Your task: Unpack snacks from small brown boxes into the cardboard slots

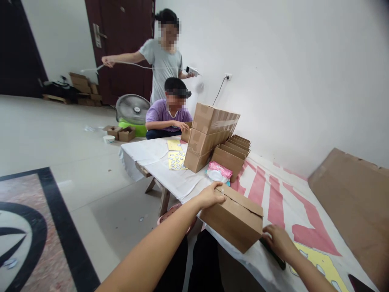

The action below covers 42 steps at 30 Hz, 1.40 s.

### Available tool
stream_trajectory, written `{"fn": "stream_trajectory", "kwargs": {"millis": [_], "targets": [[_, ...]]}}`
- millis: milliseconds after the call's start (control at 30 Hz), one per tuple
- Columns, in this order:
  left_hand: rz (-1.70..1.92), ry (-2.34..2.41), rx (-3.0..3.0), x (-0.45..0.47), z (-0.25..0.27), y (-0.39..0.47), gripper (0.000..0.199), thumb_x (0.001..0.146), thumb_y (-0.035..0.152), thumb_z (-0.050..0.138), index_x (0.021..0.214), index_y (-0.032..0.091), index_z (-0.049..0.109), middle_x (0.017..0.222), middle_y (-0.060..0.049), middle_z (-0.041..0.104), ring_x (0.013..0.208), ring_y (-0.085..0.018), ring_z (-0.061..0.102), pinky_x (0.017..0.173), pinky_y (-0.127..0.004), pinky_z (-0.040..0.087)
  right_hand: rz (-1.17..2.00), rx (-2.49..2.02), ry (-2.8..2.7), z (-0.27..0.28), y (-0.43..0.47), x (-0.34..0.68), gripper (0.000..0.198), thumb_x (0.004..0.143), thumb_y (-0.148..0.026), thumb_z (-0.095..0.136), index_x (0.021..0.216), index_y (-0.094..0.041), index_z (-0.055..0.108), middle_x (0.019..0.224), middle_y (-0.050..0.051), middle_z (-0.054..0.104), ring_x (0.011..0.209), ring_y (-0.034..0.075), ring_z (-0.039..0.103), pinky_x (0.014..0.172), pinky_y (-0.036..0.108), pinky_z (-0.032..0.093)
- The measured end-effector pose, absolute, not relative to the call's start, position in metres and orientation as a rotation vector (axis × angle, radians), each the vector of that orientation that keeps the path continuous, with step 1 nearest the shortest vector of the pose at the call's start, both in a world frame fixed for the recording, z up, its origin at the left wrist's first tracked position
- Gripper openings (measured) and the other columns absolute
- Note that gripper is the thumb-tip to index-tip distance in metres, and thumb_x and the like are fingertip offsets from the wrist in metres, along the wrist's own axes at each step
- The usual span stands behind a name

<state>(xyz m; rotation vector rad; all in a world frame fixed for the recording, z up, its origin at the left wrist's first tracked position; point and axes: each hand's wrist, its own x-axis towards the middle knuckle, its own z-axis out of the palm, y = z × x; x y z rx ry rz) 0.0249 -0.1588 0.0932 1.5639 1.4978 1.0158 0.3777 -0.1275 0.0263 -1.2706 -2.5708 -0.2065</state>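
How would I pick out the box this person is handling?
Find the cloth-covered table along the white wall. At its near edge lies a closed cardboard box, the left hand on top, the right hand beside it. Unlike the stacked boxes farther back, it sits alone.

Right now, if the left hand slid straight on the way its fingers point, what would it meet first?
Probably the pink and white packet beyond the cardboard box that the left hand rests on, then the row of boxes; depth is unclear.
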Motion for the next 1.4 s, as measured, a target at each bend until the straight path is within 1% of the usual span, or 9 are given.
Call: {"fn": "stream_trajectory", "kwargs": {"millis": [133, 200, 400, 600, 800, 1000, 1133, 1267, 1400], "targets": [[1.013, 1.502, 1.549, 0.025, 0.092, -0.158, 0.071, 0.063, 0.040, 0.068, 0.129, 0.024, 0.048, 0.114, -0.006, 0.063, 0.102, -0.023, 0.060, 0.089, -0.029, 0.044, -0.383, -1.055, -2.316, 0.089, -0.102, 0.338, 0.024, 0.089, -0.024, 0.042, 0.093, -0.018, 0.065, 0.092, 0.010, 0.071, 0.087, 0.024, 0.065, 0.078, 0.041, 0.051], [1.006, 1.494, 1.543, 0.025, 0.092, -0.159, 0.072, 0.063, 0.041, 0.068, 0.130, 0.023, 0.047, 0.114, -0.006, 0.063, 0.102, -0.023, 0.060, 0.089, -0.029, 0.044, -0.341, -0.912, -2.331, 0.113, -0.103, 0.303, 0.022, 0.089, -0.021, 0.043, 0.098, -0.019, 0.064, 0.098, 0.008, 0.070, 0.093, 0.022, 0.063, 0.082, 0.039, 0.051], [1.059, 1.433, 1.580, 0.024, 0.084, -0.153, 0.070, 0.062, 0.033, 0.067, 0.128, 0.019, 0.047, 0.115, -0.005, 0.064, 0.101, -0.023, 0.061, 0.090, -0.028, 0.045, -0.228, -0.450, -2.597, 0.126, -0.117, 0.198, 0.026, 0.086, -0.008, 0.046, 0.100, -0.021, 0.065, 0.105, 0.005, 0.070, 0.104, 0.018, 0.060, 0.091, 0.035, 0.046], [1.084, 1.418, 1.578, 0.025, 0.080, -0.150, 0.068, 0.062, 0.034, 0.068, 0.126, 0.020, 0.048, 0.114, -0.005, 0.065, 0.103, -0.023, 0.060, 0.093, -0.030, 0.043, -0.226, -0.475, -2.710, 0.121, -0.104, 0.181, 0.018, 0.083, -0.006, 0.049, 0.079, -0.018, 0.062, 0.082, 0.003, 0.070, 0.079, 0.015, 0.061, 0.077, 0.029, 0.047], [1.044, 1.488, 1.537, 0.023, 0.088, -0.160, 0.071, 0.063, 0.038, 0.068, 0.129, 0.022, 0.047, 0.118, -0.006, 0.062, 0.104, -0.024, 0.059, 0.090, -0.030, 0.045, -0.034, -0.689, -2.516, 0.128, -0.128, 0.246, 0.019, 0.091, -0.016, 0.043, 0.088, -0.020, 0.061, 0.086, 0.004, 0.068, 0.081, 0.016, 0.062, 0.076, 0.029, 0.049], [1.013, 1.484, 1.551, 0.023, 0.090, -0.161, 0.071, 0.065, 0.037, 0.066, 0.131, 0.021, 0.046, 0.111, -0.007, 0.063, 0.100, -0.025, 0.061, 0.089, -0.033, 0.046, 0.083, -1.105, -2.275, 0.100, -0.169, 0.355, 0.017, 0.091, -0.029, 0.046, 0.088, -0.022, 0.061, 0.085, 0.006, 0.066, 0.079, 0.020, 0.063, 0.070, 0.033, 0.052], [1.000, 1.518, 1.590, 0.024, 0.091, -0.158, 0.068, 0.066, 0.038, 0.065, 0.130, 0.021, 0.047, 0.118, -0.006, 0.061, 0.109, -0.027, 0.057, 0.097, -0.035, 0.042, 0.185, -1.411, -2.242, 0.066, -0.200, 0.410, 0.016, 0.087, -0.028, 0.048, 0.083, -0.022, 0.063, 0.080, 0.005, 0.067, 0.071, 0.019, 0.063, 0.059, 0.030, 0.053], [1.014, 1.493, 1.632, 0.022, 0.086, -0.153, 0.067, 0.067, 0.041, 0.063, 0.129, 0.021, 0.047, 0.126, -0.006, 0.057, 0.113, -0.026, 0.055, 0.099, -0.035, 0.041, 0.058, -1.438, -2.347, 0.020, -0.235, 0.425, 0.022, 0.088, -0.019, 0.044, 0.088, -0.022, 0.066, 0.084, 0.005, 0.067, 0.078, 0.019, 0.064, 0.069, 0.033, 0.055], [1.024, 1.489, 1.644, 0.021, 0.080, -0.149, 0.070, 0.066, 0.046, 0.063, 0.129, 0.021, 0.046, 0.129, -0.007, 0.056, 0.114, -0.027, 0.056, 0.100, -0.035, 0.041, -0.246, -1.317, -2.369, -0.028, -0.262, 0.423, 0.033, 0.084, -0.009, 0.042, 0.106, -0.020, 0.064, 0.096, 0.010, 0.067, 0.089, 0.021, 0.062, 0.079, 0.036, 0.054]]}}
